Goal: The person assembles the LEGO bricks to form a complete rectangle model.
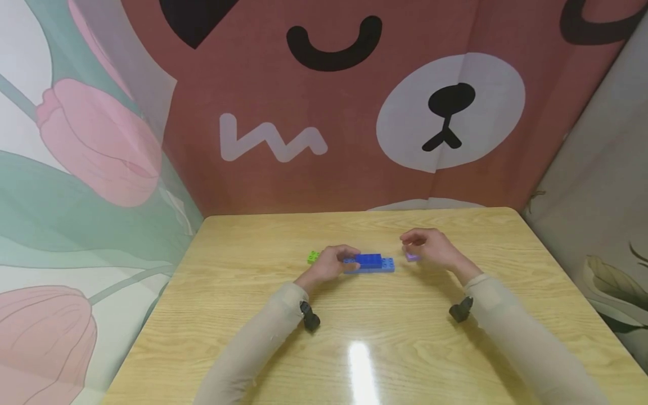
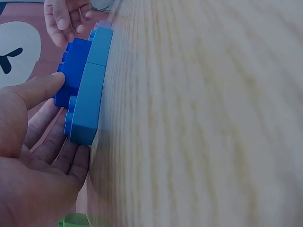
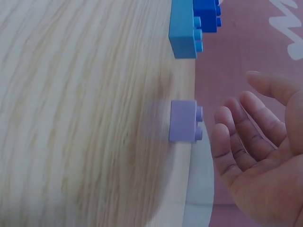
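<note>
Two light blue toy bricks (image 2: 90, 97) lie end to end on the table, a seam showing between them. Across that seam sits a dark blue brick (image 1: 369, 260), studs up. My left hand (image 1: 330, 263) is at the left end of this stack, pinching the dark blue brick with the thumb on its near side and fingers on the far side. Just right of the stack, a small purple brick (image 3: 183, 120) stands apart on the table. My right hand (image 1: 434, 248) hovers over and beside it, fingers loosely bent, a gap showing between them and the brick.
A lime green brick (image 1: 313, 257) lies left of my left hand, partly hidden by it. The wooden table (image 1: 243, 315) ends at a back edge against a printed cloth (image 1: 283, 185) with a bear face. Light glares off the table's near middle.
</note>
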`<action>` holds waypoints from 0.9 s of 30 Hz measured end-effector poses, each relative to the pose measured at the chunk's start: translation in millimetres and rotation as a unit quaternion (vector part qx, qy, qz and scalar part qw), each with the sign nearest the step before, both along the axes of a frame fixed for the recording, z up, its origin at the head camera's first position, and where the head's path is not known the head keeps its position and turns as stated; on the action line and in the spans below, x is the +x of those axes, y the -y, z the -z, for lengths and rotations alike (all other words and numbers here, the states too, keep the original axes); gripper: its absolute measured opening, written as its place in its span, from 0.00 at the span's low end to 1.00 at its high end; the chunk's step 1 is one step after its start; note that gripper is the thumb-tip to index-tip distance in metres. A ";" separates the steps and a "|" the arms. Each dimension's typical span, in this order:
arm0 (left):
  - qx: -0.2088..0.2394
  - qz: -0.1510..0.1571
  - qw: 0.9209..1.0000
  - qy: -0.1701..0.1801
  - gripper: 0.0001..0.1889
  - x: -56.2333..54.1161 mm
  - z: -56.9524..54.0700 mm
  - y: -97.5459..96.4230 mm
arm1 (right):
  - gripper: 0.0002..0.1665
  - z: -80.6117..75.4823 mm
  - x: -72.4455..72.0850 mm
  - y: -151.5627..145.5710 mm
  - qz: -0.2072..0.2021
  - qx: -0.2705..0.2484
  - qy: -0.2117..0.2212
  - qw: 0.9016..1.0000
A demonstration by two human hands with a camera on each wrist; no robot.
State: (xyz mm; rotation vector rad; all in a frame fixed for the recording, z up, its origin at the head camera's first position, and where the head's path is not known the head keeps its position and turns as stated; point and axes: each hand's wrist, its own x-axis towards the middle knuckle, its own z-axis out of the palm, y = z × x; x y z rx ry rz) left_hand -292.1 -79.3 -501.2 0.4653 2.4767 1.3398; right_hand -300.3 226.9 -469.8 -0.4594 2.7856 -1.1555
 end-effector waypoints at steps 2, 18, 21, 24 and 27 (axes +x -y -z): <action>0.000 0.000 1.000 0.001 0.20 -0.2 0.1 0.0 | 0.18 0.5 -0.4 -2.1 0.002 0.002 -0.004 1.000; 0.000 0.006 1.000 0.003 0.19 -2.4 1.3 0.2 | 0.21 9.8 -5.3 -16.3 0.012 0.014 0.012 1.000; 0.002 0.007 1.000 0.000 0.19 -2.6 1.9 0.2 | 0.21 12.0 -6.3 -19.2 0.012 0.014 0.020 1.000; 0.002 0.009 1.000 -0.005 0.19 -3.0 2.3 0.4 | 0.20 15.0 -8.1 -21.7 0.012 0.012 0.031 0.999; 0.000 0.011 1.000 -0.007 0.19 -3.2 2.7 1.1 | 0.20 18.2 -10.1 -23.1 0.009 0.009 0.039 0.999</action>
